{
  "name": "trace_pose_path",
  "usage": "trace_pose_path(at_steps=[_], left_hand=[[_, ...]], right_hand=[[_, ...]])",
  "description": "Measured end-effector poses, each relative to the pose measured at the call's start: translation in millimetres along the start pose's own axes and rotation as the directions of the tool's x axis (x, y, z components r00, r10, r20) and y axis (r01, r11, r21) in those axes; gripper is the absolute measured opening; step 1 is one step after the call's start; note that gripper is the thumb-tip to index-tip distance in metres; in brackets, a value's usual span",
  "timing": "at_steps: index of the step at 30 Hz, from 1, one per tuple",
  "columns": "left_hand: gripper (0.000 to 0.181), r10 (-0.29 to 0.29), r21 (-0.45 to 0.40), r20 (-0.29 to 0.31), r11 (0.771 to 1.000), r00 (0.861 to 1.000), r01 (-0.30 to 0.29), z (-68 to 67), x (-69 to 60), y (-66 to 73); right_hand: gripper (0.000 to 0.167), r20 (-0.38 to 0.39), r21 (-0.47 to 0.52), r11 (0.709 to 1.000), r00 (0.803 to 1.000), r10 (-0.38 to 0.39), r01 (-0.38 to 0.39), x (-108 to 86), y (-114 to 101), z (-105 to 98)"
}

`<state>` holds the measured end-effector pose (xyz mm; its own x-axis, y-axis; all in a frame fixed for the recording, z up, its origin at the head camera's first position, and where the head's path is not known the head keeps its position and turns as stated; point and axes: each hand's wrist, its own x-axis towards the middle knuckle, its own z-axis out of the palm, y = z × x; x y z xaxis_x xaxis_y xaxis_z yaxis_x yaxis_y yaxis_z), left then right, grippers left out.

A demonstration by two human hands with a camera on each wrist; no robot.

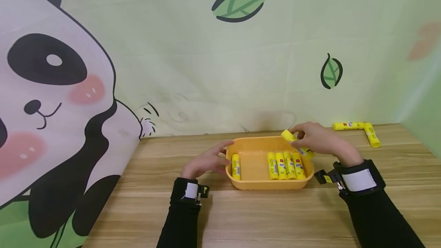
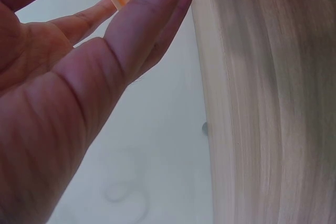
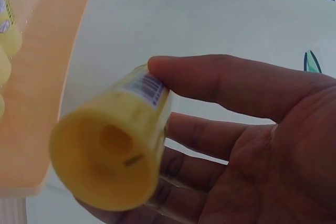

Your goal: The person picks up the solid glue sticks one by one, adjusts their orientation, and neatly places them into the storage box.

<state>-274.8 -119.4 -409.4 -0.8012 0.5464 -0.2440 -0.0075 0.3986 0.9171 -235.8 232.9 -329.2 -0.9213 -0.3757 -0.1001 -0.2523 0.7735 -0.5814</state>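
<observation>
An orange tray (image 1: 255, 185) stands on the wooden table. Inside it one yellow glue stick (image 1: 236, 167) lies at the left end, and several more (image 1: 281, 166) lie side by side toward the right. My right hand (image 1: 317, 139) pinches another yellow glue stick (image 1: 289, 136), tilted, above the tray's right rear rim; in the right wrist view the hand (image 3: 252, 129) has thumb and fingers around this stick (image 3: 115, 140), its hollow end facing the camera. My left hand (image 1: 208, 160) touches the tray's left rim with spread fingers, seen also in the left wrist view (image 2: 79, 82).
Two yellow glue sticks lie at the table's back right, one crosswise (image 1: 348, 126) and one slanting (image 1: 372, 134), their ends close together. Behind the table hangs a pale green cloth (image 1: 193, 68) printed with a panda and leaves.
</observation>
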Motion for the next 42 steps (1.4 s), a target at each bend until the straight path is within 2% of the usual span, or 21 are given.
trace_pose_path(at_steps=[10, 23, 31, 36, 42], left_hand=[[0.074, -0.007, -0.002, 0.003, 1.0, 1.0, 0.007, -1.0, 1.4, -1.2], [0.075, 0.001, -0.002, 0.004, 1.0, 1.0, -0.001, -2.0, 0.8, -0.3], [0.074, 0.003, 0.005, 0.014, 1.0, 1.0, -0.003, -1.6, 1.5, -1.5], [0.074, 0.009, 0.001, 0.015, 1.0, 1.0, -0.009, -2.1, 1.8, -1.8], [0.073, 0.012, 0.005, 0.013, 1.0, 1.0, -0.012, -1.8, 0.7, -1.4]], right_hand=[[0.052, -0.002, -0.003, 0.998, 0.998, -0.056, 0.056, 4.0, -5.9, 7.8], [0.054, 0.023, 0.009, 0.998, 0.998, -0.067, 0.066, 6.9, -12.6, 10.9], [0.049, 0.032, 0.028, 0.997, 0.997, -0.067, 0.066, 12.0, -14.9, 17.6], [0.052, 0.073, 0.01, 0.998, 0.996, -0.055, 0.054, 18.9, -18.8, 18.3], [0.051, 0.177, 0.049, 0.999, 0.984, -0.021, 0.012, 32.7, -28.4, 18.2]])
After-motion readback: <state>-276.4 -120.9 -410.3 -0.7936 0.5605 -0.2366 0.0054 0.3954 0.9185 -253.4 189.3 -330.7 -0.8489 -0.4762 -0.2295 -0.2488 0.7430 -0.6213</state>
